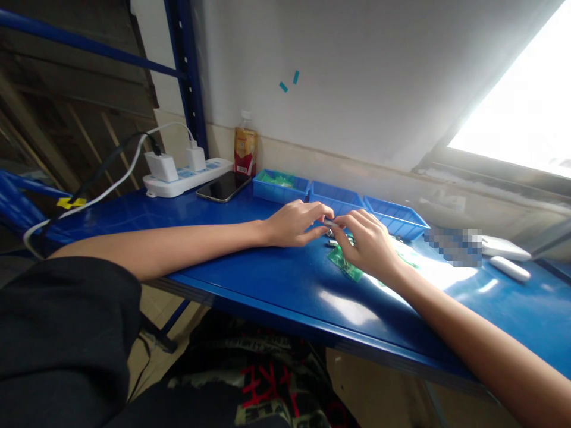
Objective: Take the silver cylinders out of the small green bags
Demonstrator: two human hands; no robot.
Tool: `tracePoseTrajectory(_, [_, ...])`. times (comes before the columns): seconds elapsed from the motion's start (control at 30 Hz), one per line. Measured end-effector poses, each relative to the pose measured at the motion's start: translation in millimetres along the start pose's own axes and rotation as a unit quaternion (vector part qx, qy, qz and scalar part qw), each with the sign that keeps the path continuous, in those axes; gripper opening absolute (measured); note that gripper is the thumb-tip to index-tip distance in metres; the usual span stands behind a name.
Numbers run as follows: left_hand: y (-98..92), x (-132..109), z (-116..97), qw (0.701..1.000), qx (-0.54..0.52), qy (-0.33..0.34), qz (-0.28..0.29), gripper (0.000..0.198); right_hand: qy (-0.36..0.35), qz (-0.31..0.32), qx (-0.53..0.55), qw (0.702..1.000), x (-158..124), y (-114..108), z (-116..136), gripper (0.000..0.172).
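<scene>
We see both hands meet over the blue counter point(276, 279), just in front of the middle blue bin point(341, 199). The left hand point(292, 224) and right hand point(368, 244) each close their grip on one small grey part point(329, 222), too small to identify. A green circuit board point(344, 266) lies under the right hand. A phone point(223, 186) lies well apart, to the left.

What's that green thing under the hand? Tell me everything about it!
It is a flat green board, like the inside of a gadget, with markings too small to make out. It lies flat on the blue table, in front of the blue trays. The right hand covers most of it; one corner sticks out.
</scene>
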State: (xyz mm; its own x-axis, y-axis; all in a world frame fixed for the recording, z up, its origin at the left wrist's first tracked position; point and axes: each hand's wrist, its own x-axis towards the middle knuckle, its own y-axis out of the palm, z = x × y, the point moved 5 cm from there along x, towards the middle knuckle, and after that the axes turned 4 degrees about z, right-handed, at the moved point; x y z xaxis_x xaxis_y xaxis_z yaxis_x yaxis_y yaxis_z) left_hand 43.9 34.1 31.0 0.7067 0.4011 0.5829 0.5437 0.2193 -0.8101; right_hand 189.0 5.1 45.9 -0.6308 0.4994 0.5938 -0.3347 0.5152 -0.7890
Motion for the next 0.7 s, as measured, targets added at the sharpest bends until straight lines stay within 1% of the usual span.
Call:
tracePoseTrajectory(0.13, [0.7,0.7,-1.8,1.0,0.014,0.011,0.005,0.022,-0.005,0.007,0.006,1.0,-0.1,1.3,0.1,0.021])
tracePoseTrajectory(0.3, [0.1,1.3,-2.0,0.999,0.033,0.01,0.012,0.028,0.0,-0.007,0.017,1.0,-0.5,-0.9,2.0,0.017])
tracePoseTrajectory(0.43, [1.0,0.8,-0.7,1.0,0.02,0.007,0.017,0.03,-0.002,-0.004,0.013,1.0,-0.4,-0.4,2.6,0.013])
tracePoseTrajectory(0.57, [1.7,0.3,0.9,1.0,-0.015,0.003,0.009,0.025,0.003,0.0,0.011,1.0,0.2,0.7,0.5,0.017])
tracePoseTrajectory(0.7, [3.0,0.6,0.2,1.0,0.008,0.009,0.02,0.023,0.001,0.003,0.021,1.0,0.1,1.8,-0.3,0.019])
